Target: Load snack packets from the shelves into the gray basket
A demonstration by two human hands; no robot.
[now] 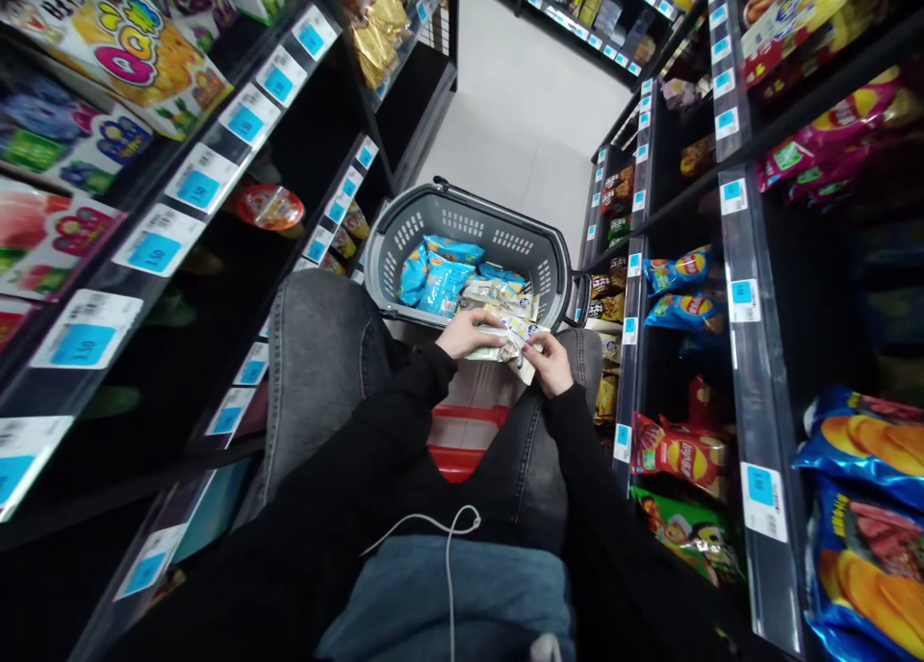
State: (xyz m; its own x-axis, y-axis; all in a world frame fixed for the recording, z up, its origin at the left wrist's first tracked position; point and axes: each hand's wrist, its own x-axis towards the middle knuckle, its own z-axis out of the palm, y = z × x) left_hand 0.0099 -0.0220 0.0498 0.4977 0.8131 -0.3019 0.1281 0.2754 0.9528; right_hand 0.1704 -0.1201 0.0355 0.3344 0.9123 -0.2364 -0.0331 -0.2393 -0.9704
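Between my knees, both hands hold cream-coloured snack bags (516, 343) at the near rim of a grey shopping basket (476, 221). My left hand (469, 333) is closed on the bags' left side, its fingers lying over the top. At the right end, my right hand (550, 362) pinches the edge of a bag. How many bags are in my hands I cannot tell, as they overlap. Inside the basket lie several blue snack bags (442, 285), with more cream-coloured bags (498, 296) beside them, partly hidden behind my hands.
Shelves with price tags (198, 190) rise close on my left. On the right, a rack holds blue chip bags (679, 269) and red chip bags (682, 453). A red stool-like piece (458, 460) shows between my legs. Grey floor (520, 94) stretches ahead to another shelf (584, 27).
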